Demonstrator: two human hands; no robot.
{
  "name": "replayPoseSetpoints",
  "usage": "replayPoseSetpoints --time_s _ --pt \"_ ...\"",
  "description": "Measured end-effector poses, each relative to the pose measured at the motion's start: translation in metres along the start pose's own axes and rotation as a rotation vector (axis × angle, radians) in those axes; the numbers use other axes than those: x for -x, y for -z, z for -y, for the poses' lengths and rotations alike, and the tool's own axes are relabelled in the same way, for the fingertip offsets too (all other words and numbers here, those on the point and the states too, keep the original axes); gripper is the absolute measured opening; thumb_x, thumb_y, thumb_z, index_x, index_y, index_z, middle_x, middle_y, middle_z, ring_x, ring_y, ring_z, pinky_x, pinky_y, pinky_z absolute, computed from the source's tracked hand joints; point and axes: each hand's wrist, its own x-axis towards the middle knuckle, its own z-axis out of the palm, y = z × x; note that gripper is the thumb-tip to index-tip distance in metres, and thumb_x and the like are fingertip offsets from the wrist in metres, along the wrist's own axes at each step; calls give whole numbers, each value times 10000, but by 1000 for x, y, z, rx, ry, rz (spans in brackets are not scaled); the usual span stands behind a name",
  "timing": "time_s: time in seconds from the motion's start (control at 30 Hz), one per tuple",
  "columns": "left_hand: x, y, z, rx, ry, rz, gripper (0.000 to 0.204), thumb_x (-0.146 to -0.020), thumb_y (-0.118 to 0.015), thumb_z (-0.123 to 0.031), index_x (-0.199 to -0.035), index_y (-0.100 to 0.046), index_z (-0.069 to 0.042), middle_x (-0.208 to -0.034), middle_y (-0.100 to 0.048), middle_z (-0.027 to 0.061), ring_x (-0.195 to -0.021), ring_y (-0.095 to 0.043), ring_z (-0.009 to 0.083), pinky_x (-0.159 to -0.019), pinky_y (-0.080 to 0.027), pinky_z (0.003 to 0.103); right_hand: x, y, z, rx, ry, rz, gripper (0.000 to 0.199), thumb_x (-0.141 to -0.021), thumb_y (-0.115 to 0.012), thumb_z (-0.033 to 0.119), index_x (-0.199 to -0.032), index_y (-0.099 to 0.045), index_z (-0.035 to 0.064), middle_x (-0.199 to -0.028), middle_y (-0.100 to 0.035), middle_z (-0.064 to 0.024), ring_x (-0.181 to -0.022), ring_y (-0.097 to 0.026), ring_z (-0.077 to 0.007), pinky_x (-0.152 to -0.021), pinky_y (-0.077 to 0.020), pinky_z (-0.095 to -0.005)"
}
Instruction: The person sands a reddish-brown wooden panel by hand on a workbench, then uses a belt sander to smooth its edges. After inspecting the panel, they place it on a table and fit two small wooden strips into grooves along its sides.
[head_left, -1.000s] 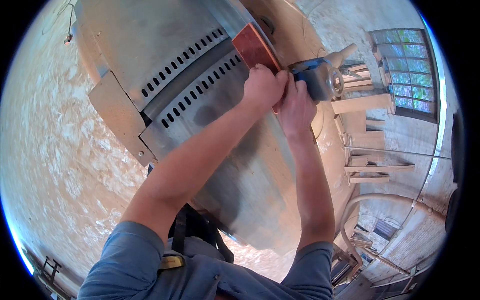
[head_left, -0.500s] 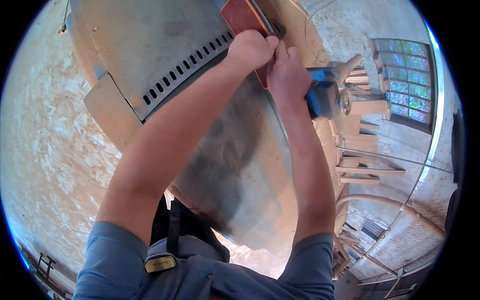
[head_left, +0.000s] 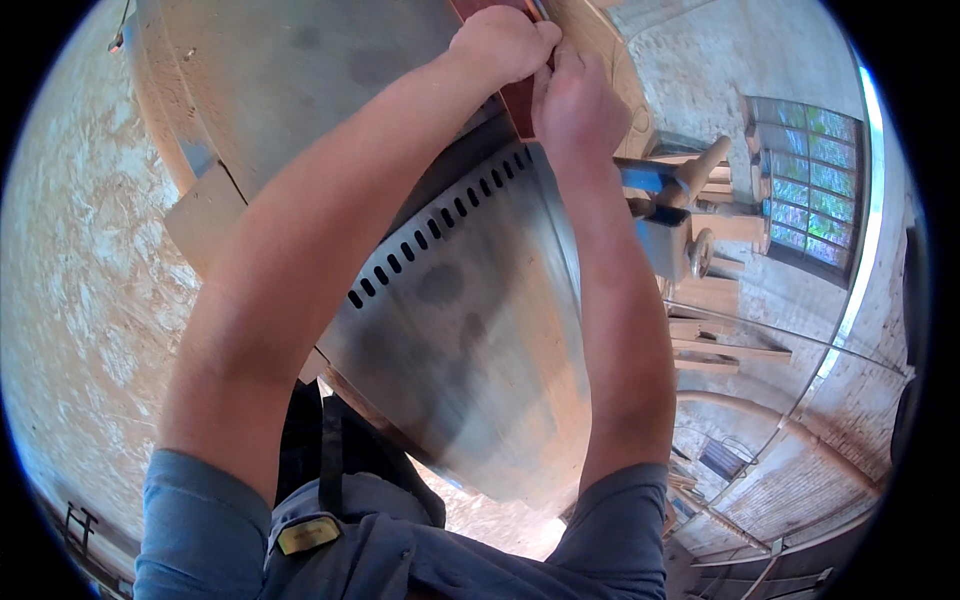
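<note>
A reddish-brown wooden board lies on the metal table of a jointer, at the top of the view. Its far end runs out of the picture. My left hand is closed over the board's upper face, thumb toward the right edge. Close beside it, my right hand grips the right edge with curled fingers. The two hands nearly touch. Both arms stretch far forward over the machine. Below the board, a row of dark slots crosses the table beside a dark gap, partly covered by my left forearm.
To the right of the table are a blue machine part and a small handwheel. Stacked wood pieces lie farther right, near a barred window. Pale shavings cover the floor at left.
Both hands have moved farther forward with the board, toward the top edge. The slots on the near side of the gap have come into sight; those on the far side are now hidden.
</note>
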Motion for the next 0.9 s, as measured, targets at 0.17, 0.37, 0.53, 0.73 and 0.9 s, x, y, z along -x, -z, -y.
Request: replayPoseSetpoints --time_s 0.17,0.37,0.53,0.73,0.9 --pt "-15 30 9 7 -25 -7 436 -943 -342 -340 -945 -676 -59 -923 -657 264 -911 -649 385 -836 -500 446 -32 -5 15 -13 -51 81 271 -912 -549 331 -1050 -600 103 -966 -588 -100 -860 -651 -333 -706 -531 -479" --pt "52 101 23 364 114 -337 591 -854 -624 -448 -1217 -564 16 -1048 -663 227 -1031 -630 326 -876 -495 391 -50 24 39 -326 -177 70 291 -922 -535 312 -917 -629 37 -894 -629 -155 -785 -629 -357 -720 -491 -459" --pt "231 165 74 918 464 -85 519 -838 -704 -368 -1153 -587 28 -861 -650 48 -731 -571 101 -667 -462 230 45 105 147 -1111 -337 187 242 -920 -568 220 -870 -612 -13 -774 -610 -196 -703 -600 -298 -673 -458 -402" --pt "488 220 138 596 565 -422 287 -920 -576 -164 -1133 -622 21 -885 -645 0 -752 -552 71 -651 -440 243 261 82 321 -1598 -310 509 180 -952 -559 191 -1009 -610 28 -718 -565 23 -575 -513 -57 -535 -417 -223" --pt "634 185 196 101 967 -451 229 -875 -569 -147 -996 -661 24 -780 -665 48 -697 -564 108 -642 -462 312 407 -3 385 -1656 -1164 1325 178 -918 -559 264 -875 -565 92 -707 -548 -12 -512 -495 -88 -417 -392 -240"
